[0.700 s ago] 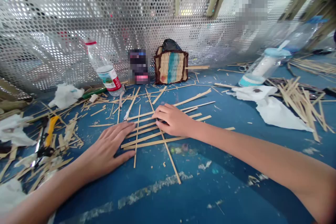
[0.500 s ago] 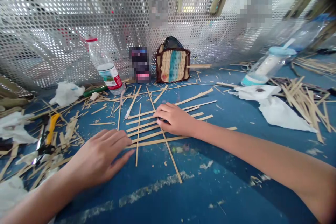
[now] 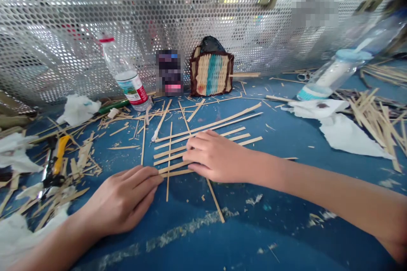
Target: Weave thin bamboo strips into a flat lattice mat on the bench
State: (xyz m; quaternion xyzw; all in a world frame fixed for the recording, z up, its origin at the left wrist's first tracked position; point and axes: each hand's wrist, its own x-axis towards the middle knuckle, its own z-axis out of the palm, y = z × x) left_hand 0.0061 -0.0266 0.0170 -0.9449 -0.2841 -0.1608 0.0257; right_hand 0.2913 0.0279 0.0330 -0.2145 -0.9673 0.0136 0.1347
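Note:
Several pale bamboo strips lie side by side on the blue table, crossed by a thin upright strip at left and a slanting strip near the middle. My left hand is closed, thumb against the fingers, at the left ends of the lowest strips. Over the middle of the lattice rests my right hand. Its fingers are bent onto the strips around the slanting one, and the palm covers part of the crossings. What lies right under its fingertips is partly hidden.
A bottle, a blurred dark object and a small woven basket stand before the perforated metal screen. Scraps and a yellow-handled tool lie left. Tissue, a lidded cup and loose strips are at right.
My right hand has slid down toward the lowest strips, covering more of the slanting strip. My left thumb has closed up against the fingers at the strip ends. The view has shifted slightly.

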